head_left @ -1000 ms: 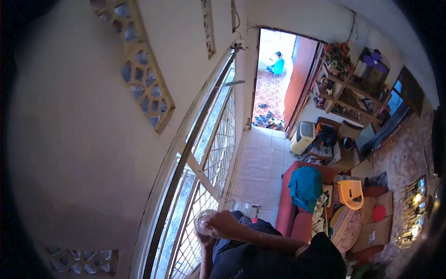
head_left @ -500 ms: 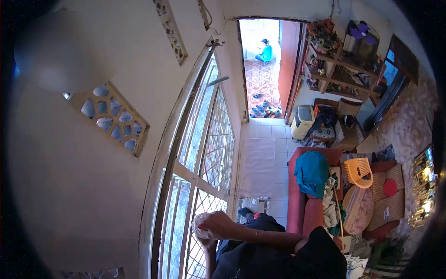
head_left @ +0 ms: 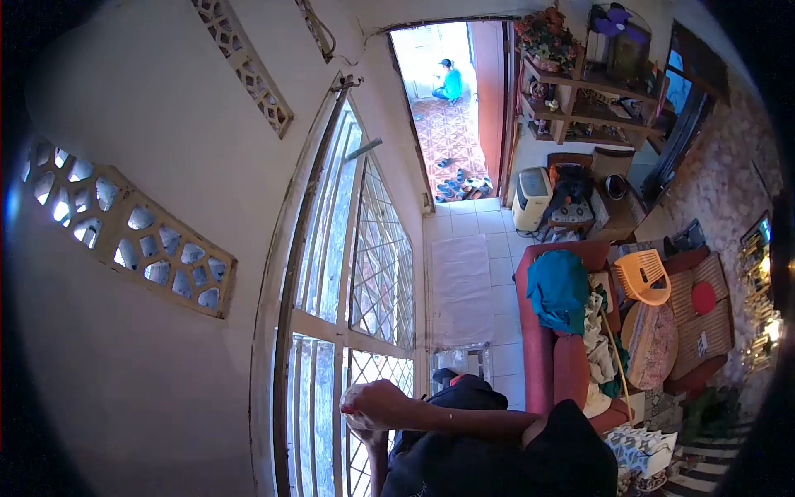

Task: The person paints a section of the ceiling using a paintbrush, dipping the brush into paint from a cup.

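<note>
Both of my hands are together in front of the window, low in the head view. My right hand (head_left: 379, 402) is closed around a pale crumpled wad (head_left: 358, 422), which shows only in small part at its edge; what kind of thing it is I cannot tell. Just below it is my left hand (head_left: 370, 434), closed against the same wad and largely covered by the right one. The barred window (head_left: 341, 327), with its pale frame and diamond grille, stands right behind the hands.
A red sofa (head_left: 538, 364) with a teal cloth (head_left: 557, 286) on it stands to the right. Beyond are an orange plastic chair (head_left: 642, 277) and a round table (head_left: 650, 348). A pale mat (head_left: 460, 290) leads to the doorway, where shoes (head_left: 464, 187) lie. Outside, a person (head_left: 450, 83) crouches.
The view has shifted, bringing more of the wall's vent blocks in at left. My hands stay together by the window, and less of the pale wad shows now.
</note>
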`<state>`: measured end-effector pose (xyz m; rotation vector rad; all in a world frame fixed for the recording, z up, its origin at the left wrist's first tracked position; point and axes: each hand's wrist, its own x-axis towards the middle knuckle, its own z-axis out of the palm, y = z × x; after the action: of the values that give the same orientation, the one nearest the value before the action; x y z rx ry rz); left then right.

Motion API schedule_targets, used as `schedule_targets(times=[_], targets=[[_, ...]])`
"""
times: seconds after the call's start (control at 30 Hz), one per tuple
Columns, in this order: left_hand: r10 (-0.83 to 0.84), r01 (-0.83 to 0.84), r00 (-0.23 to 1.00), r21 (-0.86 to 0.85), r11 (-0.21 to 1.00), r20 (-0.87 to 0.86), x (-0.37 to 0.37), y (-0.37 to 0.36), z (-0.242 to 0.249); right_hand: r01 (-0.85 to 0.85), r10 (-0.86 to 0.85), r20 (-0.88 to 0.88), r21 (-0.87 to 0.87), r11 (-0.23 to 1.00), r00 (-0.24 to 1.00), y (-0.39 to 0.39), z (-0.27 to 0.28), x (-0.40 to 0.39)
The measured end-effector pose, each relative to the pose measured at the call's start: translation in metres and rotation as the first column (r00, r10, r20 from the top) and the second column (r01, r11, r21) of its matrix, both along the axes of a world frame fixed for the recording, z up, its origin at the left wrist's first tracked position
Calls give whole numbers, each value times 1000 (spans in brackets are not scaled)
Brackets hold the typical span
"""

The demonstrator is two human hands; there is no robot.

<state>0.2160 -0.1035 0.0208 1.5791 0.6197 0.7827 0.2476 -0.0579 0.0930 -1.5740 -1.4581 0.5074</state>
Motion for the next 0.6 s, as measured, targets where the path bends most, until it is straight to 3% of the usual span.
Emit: schedule_targets(times=[0.07, 0.1, 0.13, 0.17, 0.2, 0.23, 0.27, 0.4, 0.5, 0.57, 0.6], targets=[[9, -9, 1000, 11, 1000, 6, 3, -1, -1, 35, -19, 128, -123, 992, 992, 8, -15, -3], [17, -18, 1000, 15, 1000, 10, -85, -1, 40, 28, -12, 132, -122, 992, 991, 8, -17, -2], [26, -26, 1000, 16, 1000, 15, 2, -1, -4, 23, -22, 53, -29, 999, 998, 7, -19, -2], [34, -34, 999, 15, 999, 19, -134, 3, -55, 26, -24, -28, 61, 998, 999, 5, -19, -1], [42, -43, 999, 13, 999, 22, -142, 1, -59, 18, -17, -25, 57, 998, 1000, 5, -23, -1], [52, -52, 998, 13, 999, 26, -123, 1, -52, 4, -4, 80, 0, 1000, 997, 7, -28, -2], [60, -61, 998, 12, 998, 31, 13, 8, 3, -5, 15, 183, -56, 998, 983, 9, -31, -2], [94, -94, 994, 12, 995, 50, -2, 7, -1, -57, 65, 206, -40, 998, 976, 13, -16, 2], [118, -119, 991, 12, 993, 56, 2, 10, -2, -71, 81, 112, -93, 993, 990, 16, -11, 1], [143, -143, 988, 7, 990, 60, 2, 19, 0, -85, 76, 110, 75, 994, 991, 17, -18, -3], [157, -158, 986, 5, 987, 61, 4, 15, -1, -98, 90, 111, 69, 993, 990, 16, -14, -3]])
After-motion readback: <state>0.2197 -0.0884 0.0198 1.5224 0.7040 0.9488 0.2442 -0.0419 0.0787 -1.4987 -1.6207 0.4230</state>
